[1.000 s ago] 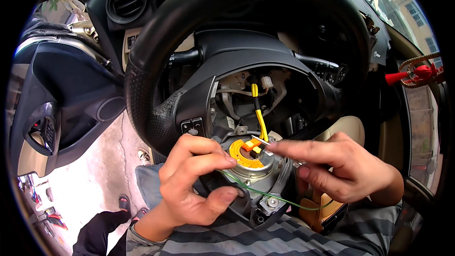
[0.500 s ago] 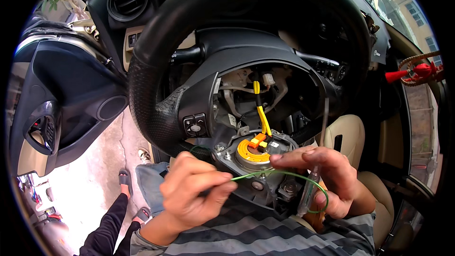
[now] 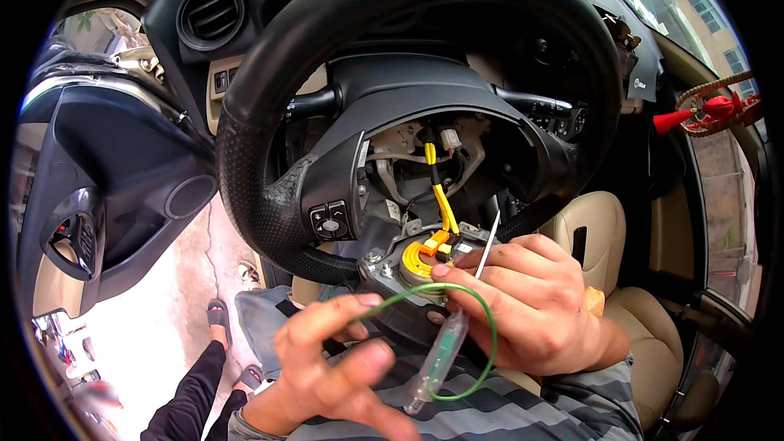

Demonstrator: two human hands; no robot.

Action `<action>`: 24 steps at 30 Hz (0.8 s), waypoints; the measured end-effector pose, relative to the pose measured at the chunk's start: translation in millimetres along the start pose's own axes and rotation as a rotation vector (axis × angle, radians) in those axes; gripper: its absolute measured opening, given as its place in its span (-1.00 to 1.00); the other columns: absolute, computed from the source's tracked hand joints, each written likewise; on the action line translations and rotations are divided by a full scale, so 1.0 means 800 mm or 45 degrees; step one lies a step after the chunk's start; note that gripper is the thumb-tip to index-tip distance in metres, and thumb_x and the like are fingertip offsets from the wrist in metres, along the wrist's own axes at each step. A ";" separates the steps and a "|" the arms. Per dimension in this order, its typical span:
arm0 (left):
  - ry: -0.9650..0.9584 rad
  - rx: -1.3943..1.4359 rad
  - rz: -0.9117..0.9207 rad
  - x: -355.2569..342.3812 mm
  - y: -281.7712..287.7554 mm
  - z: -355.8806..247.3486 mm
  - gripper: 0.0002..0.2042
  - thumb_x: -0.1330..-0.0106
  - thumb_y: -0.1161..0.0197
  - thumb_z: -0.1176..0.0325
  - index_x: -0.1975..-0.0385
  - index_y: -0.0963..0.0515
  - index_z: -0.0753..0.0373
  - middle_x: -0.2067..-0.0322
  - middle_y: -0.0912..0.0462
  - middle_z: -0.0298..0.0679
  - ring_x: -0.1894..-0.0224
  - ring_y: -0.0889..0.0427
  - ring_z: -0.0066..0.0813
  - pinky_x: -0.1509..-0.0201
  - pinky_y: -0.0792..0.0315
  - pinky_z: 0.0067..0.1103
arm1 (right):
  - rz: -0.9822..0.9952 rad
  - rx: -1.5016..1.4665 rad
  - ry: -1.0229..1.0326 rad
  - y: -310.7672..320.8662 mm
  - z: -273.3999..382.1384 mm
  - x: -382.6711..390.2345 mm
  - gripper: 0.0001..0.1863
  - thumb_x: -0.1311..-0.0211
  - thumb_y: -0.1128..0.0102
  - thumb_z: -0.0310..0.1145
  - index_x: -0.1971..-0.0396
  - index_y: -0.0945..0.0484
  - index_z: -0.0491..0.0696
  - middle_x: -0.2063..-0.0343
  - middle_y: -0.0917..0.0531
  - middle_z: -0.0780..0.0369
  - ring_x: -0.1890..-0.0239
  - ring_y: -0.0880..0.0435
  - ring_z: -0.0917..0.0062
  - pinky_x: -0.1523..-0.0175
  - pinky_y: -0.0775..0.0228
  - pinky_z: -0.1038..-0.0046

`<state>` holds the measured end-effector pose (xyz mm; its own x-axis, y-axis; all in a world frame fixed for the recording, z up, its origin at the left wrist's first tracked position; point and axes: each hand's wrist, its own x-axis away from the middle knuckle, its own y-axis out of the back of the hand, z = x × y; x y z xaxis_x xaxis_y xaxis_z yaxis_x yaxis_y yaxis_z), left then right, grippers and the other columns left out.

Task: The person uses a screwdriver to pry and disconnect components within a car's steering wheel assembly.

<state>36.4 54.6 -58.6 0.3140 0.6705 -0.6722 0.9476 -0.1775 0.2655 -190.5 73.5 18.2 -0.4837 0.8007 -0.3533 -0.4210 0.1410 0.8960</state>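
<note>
My right hand (image 3: 531, 298) grips a circuit tester, a pen-like probe with a clear handle (image 3: 441, 355) and a thin metal spike pointing up. A green wire (image 3: 492, 335) loops from the handle's lower end past my right fingertips toward my left index finger. My left hand (image 3: 327, 359) has its fingers spread, the index fingertip at the wire. Just beyond both hands lies the airbag module (image 3: 388, 298), back side up, partly covered by my right hand. Its yellow ring (image 3: 416, 260) and orange connector (image 3: 435, 242) show. A yellow cable (image 3: 444, 208) runs from it into the steering wheel's opened centre.
The steering wheel (image 3: 245, 147) arches over the work, with a button pad (image 3: 329, 220) on its left spoke. An open car door (image 3: 122, 188) stands at left, where a person's legs (image 3: 192, 388) show outside. A beige seat (image 3: 600, 237) is at right.
My left fingers have loosened from a pinch on the green wire and spread. My right hand has moved left with the tester, which now tilts, its spike leaning right.
</note>
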 end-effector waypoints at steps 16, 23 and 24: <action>-0.197 0.153 0.340 -0.011 -0.017 -0.009 -0.55 -0.19 -0.29 -0.10 0.00 -0.51 -0.03 0.08 -0.40 -0.19 0.25 -0.43 -0.34 0.33 -0.49 -0.54 | -0.031 -0.307 -0.125 -0.010 0.007 0.003 -0.51 0.17 -0.27 -0.51 0.09 -0.58 -0.21 0.50 -0.62 0.27 0.42 -0.64 0.49 0.31 -0.37 0.48; -0.040 -0.076 0.157 -0.007 -0.024 -0.001 -0.52 -0.09 -0.46 0.09 0.02 -0.53 0.14 0.16 -0.50 -0.19 0.36 -0.50 -0.42 0.41 -0.40 -0.59 | -0.172 -0.487 -0.148 -0.023 0.002 0.015 -0.54 0.17 -0.28 -0.56 0.12 -0.58 -0.22 0.44 -0.69 0.26 0.35 -0.71 0.49 0.19 -0.43 0.52; 0.025 -0.035 0.178 -0.007 -0.023 -0.001 -0.56 -0.11 -0.49 0.20 0.03 -0.54 0.17 0.19 -0.50 -0.17 0.38 -0.52 -0.40 0.42 -0.40 -0.58 | -0.157 -0.507 -0.158 -0.021 0.002 0.014 -0.54 0.18 -0.28 -0.57 0.12 -0.59 -0.23 0.45 -0.69 0.24 0.34 -0.71 0.47 0.17 -0.44 0.52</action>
<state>17.0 54.7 -59.0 0.4410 0.6546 -0.6140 0.8928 -0.2505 0.3743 -187.6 81.2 -0.7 -0.3258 0.8593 -0.3944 -0.7446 0.0239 0.6671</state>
